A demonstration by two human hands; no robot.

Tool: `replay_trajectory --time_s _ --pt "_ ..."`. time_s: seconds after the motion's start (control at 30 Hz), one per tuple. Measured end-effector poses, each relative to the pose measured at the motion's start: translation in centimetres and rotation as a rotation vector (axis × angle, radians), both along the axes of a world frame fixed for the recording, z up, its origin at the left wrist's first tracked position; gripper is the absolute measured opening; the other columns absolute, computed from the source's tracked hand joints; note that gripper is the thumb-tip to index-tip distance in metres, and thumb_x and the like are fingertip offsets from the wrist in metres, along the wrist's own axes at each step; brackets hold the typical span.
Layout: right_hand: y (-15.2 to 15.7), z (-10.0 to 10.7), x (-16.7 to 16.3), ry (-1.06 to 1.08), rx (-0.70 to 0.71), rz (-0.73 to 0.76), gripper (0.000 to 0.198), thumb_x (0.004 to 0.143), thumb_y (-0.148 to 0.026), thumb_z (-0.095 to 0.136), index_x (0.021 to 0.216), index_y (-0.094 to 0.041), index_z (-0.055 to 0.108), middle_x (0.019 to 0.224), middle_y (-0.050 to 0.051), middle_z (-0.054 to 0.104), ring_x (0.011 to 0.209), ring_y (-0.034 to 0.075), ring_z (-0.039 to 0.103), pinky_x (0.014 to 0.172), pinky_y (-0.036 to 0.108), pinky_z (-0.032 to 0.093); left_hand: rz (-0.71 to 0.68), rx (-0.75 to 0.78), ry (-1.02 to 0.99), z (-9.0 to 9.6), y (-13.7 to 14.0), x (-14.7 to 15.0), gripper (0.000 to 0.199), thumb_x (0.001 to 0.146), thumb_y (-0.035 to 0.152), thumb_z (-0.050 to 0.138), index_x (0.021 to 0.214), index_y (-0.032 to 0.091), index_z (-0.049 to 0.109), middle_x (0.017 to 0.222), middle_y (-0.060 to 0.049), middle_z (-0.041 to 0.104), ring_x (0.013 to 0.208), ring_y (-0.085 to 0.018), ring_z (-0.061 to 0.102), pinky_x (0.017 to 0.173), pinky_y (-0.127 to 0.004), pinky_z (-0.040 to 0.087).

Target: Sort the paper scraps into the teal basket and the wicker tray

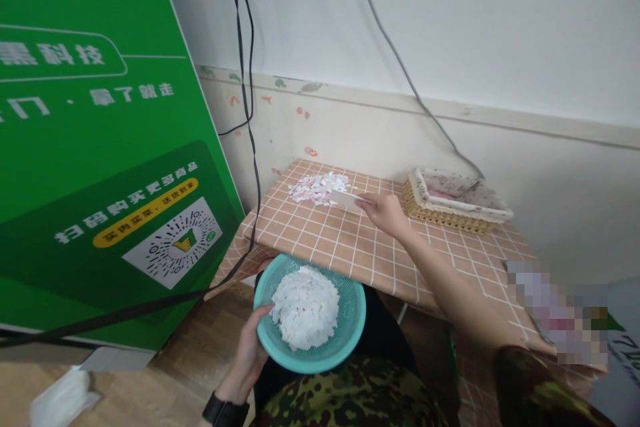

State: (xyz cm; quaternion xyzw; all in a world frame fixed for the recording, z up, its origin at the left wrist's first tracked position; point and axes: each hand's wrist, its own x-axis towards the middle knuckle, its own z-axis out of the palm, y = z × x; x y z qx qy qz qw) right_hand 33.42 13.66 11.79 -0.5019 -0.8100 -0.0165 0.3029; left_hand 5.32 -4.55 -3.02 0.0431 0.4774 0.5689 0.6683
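My left hand grips the near left rim of a teal plastic basket, thumb over the edge. Inside lies a heap of small white paper scraps. The basket sits at my lap, just below the table's front edge. Over the table, my right hand pinches a flat whitish card between thumb and fingers. The card's far end meets a pile of white and pink paper scraps on the cloth.
A brown checked tablecloth covers the table against the wall. At its back right stands a lined wicker basket. A green printed cabinet rises on the left, with a black cable hanging before it. A white plastic bag lies on the floor.
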Motion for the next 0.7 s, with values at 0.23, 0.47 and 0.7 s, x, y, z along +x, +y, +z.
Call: replay_trajectory --time_s 0.23,0.47,0.7 --pt "3.8 -0.1 1.0 -0.09 -0.075 0.003 0.024 0.082 -0.027 0.052 0.096 -0.021 0.071 0.087 0.006 0.072 0.079 0.02 0.065 0.071 0.027 0.044 -0.027 -0.021 -0.033 -3.1 -0.5 0.7 0.012 0.068 0.016 0.064 0.077 0.011 0.07 0.069 -0.008 0.074 0.073 -0.026 0.069 0.075 -0.038 0.053" --pt "3.8 1.3 1.7 -0.107 -0.074 -0.017 0.024 0.08 -0.028 0.053 0.093 -0.018 0.071 0.088 0.005 0.071 0.08 0.019 0.064 0.07 0.025 0.043 -0.036 -0.002 -0.073 -4.8 0.0 1.1 0.016 0.069 0.017 0.064 0.081 0.009 0.07 0.075 -0.009 0.075 0.07 -0.025 0.069 0.073 -0.036 0.053" --pt "4.1 1.1 0.7 -0.181 -0.083 -0.064 0.025 0.079 -0.029 0.052 0.092 -0.018 0.071 0.084 0.006 0.071 0.078 0.02 0.063 0.069 0.026 0.042 -0.039 -0.006 -0.09 -5.0 0.0 1.2 0.016 0.068 0.017 0.064 0.081 0.009 0.069 0.073 -0.009 0.074 0.07 -0.026 0.069 0.075 -0.038 0.053"
